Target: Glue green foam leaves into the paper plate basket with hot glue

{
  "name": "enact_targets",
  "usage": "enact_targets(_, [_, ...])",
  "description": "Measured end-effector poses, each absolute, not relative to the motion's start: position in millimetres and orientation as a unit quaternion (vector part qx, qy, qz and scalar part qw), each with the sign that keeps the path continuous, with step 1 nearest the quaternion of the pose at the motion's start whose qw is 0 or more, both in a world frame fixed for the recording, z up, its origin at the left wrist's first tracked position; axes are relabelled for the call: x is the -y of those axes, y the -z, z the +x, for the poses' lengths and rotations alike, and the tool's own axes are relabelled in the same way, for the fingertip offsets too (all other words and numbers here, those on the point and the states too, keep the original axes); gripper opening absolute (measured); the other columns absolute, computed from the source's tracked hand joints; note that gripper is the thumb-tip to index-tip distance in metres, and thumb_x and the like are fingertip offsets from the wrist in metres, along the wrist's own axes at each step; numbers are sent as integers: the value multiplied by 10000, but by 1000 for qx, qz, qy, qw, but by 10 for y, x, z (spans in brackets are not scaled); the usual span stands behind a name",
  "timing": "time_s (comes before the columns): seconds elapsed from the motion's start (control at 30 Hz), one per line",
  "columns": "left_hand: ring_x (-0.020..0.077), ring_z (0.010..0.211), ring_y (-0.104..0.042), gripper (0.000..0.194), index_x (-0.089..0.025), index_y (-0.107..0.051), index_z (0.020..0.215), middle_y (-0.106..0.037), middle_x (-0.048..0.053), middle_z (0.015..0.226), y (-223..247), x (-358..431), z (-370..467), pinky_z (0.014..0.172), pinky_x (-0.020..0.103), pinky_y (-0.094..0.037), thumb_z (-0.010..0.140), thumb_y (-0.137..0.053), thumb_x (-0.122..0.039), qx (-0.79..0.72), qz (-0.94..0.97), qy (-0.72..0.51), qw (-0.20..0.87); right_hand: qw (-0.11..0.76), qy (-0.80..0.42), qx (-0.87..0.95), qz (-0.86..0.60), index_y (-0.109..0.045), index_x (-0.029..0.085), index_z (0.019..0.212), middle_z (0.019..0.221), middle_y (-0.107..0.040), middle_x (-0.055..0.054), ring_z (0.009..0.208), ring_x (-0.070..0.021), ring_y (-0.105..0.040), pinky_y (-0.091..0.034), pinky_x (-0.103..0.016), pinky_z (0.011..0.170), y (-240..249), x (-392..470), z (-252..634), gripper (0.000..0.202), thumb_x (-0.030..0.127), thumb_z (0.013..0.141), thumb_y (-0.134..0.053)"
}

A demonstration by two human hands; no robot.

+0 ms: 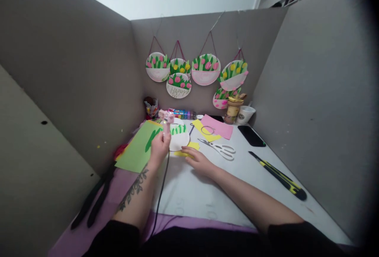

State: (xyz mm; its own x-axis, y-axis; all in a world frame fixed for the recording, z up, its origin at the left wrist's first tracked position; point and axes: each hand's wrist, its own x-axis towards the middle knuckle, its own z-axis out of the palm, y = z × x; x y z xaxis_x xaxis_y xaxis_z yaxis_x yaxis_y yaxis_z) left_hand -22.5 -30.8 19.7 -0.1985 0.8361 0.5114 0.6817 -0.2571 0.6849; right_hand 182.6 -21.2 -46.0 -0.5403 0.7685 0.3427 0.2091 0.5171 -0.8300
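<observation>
My left hand (160, 146) is wrapped round a pink glue gun (166, 122), held upright, with a dark cord (162, 194) running down toward me. Behind and below the gun lies a white paper plate (180, 141) with green paper leaves (179, 129) along its upper part. My right hand (197, 158) rests at the plate's lower right edge, fingers extended over yellow paper scraps (194, 145); nothing shows in its grasp. White-handled scissors (219, 148) lie to the right of the plate.
Green paper (136, 146) lies left, pink paper (220, 126) behind. A black phone (251, 136) and a yellow-black cutter (278, 176) are on the right. Cups (245, 115) stand at the back. Decorated plates (206, 69) hang on the grey back panel; side panels (319, 103) enclose the table.
</observation>
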Motion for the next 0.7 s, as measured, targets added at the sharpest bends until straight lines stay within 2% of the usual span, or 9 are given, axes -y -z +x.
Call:
enact_targets(0.07, [148, 618, -472, 368, -180, -560, 737, -540, 16, 653, -351, 346, -569, 571, 252, -302, 904, -382, -456, -645, 608, -463, 24, 295, -272, 874, -273, -625, 189, 1246, 1396, -551, -115, 1364, -269, -424, -307, -495, 1147, 329, 132, 1535, 366, 236, 904, -507])
enact_targets(0.13, [159, 622, -476, 353, -183, -572, 736, -560, 30, 665, -467, 412, -895, 555, 259, -263, 880, -425, -469, -698, 588, -406, -41, 210, -175, 934, -229, -616, 138, 1241, 1338, -591, -142, 1372, -287, -405, -317, -504, 1139, 188, 39, 1127, 387, 169, 868, -517])
enact_targets(0.27, [189, 627, -519, 376, -192, -617, 772, -628, 77, 713, -480, 478, -1318, 530, 273, -230, 885, -406, -481, -784, 539, -305, -46, 109, -41, 971, -211, -594, 114, 1225, 1372, -548, -183, 1376, -395, -354, -274, -703, 1063, 21, -167, 251, 385, 304, 897, -528])
enact_targets(0.33, [205, 672, -562, 368, -183, -635, 810, -664, 109, 776, -409, 465, -1384, 535, 274, -243, 889, -401, -456, -800, 525, -285, -45, 77, -19, 974, -211, -547, 135, 1278, 1446, -477, -174, 1390, -409, -320, -237, -760, 1033, 7, -268, -57, 445, 392, 917, -506])
enact_targets(0.4, [215, 713, -592, 368, -181, -650, 853, -689, 125, 832, -350, 453, -1381, 540, 271, -258, 892, -395, -442, -806, 525, -271, -35, 38, -11, 978, -205, -552, 169, 1270, 1436, -497, -148, 1383, -389, -341, -190, -768, 1044, 19, -360, -203, 431, 433, 941, -466])
enact_targets(0.5, [223, 730, -614, 397, -178, -671, 904, -706, 135, 870, -340, 482, -1336, 544, 270, -268, 902, -372, -439, -815, 529, -238, -11, -8, 26, 983, -182, -635, 161, 1139, 1227, -656, -139, 1280, -362, -467, -125, -742, 1075, 33, -484, -132, 447, 507, 942, -431])
enact_targets(0.6, [239, 750, -632, 462, -142, -688, 969, -711, 172, 912, -375, 551, -1298, 557, 279, -271, 921, -337, -440, -809, 557, -185, 16, -26, 81, 979, -183, -690, 162, 1034, 1054, -720, -139, 1323, -375, -422, -92, -699, 1105, 9, -561, 117, 490, 567, 921, -438])
enact_targets(0.63, [247, 765, -638, 490, -125, -689, 998, -709, 188, 929, -381, 572, -1284, 563, 284, -272, 928, -324, -444, -804, 569, -170, 19, -24, 89, 979, -179, -687, 155, 1059, 1065, -719, -145, 1348, -384, -392, -87, -700, 1106, -7, -557, 204, 488, 563, 912, -463])
enact_targets(0.7, [261, 792, -647, 550, -95, -687, 1036, -704, 212, 950, -377, 602, -1251, 574, 294, -277, 942, -289, -462, -795, 588, -149, 19, 11, 87, 978, -189, -633, 124, 1186, 1220, -659, -175, 1373, -405, -352, -109, -710, 1100, -42, -477, 369, 519, 539, 900, -507])
